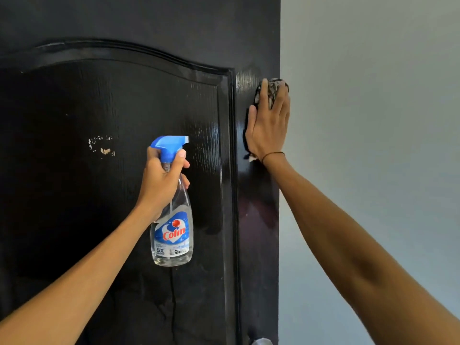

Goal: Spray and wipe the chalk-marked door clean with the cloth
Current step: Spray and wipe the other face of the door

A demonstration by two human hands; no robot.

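While the glossy black panelled wooden door (pixel 119 100) fills the left of the view, a mottled grey-and-white cloth (pixel 272 92) lies flat on its right edge under the right hand (pixel 270 125), fingers straight. Left hand (pixel 163 178) grips a clear blue-triggered spray bottle (pixel 171 235) before the panel. Pale grey wall (pixel 373 120) alongside.
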